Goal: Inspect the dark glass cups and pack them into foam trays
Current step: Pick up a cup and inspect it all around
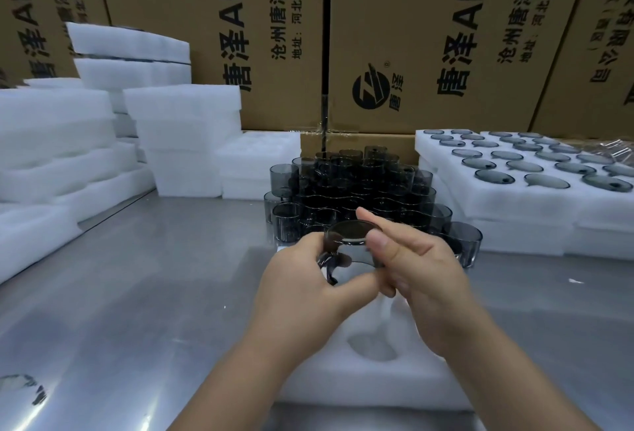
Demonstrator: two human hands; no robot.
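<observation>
Both hands, left hand (302, 279) and right hand (425, 273), are gripping one dark glass cup (350, 242) with closed fingers above a foam tray (370, 379).

A dark smoky glass cup (351, 242) with a small handle is held above a metal table, tilted so its round rim faces up and away. Behind it a stack of matching dark glass cups (356, 190) stands upright in tiers on the table. Directly below lies a white foam tray (370, 379) with an empty round pocket. To the right, a filled foam tray (514, 187) tops a pile of trays, with a cup in each visible pocket.
</observation>
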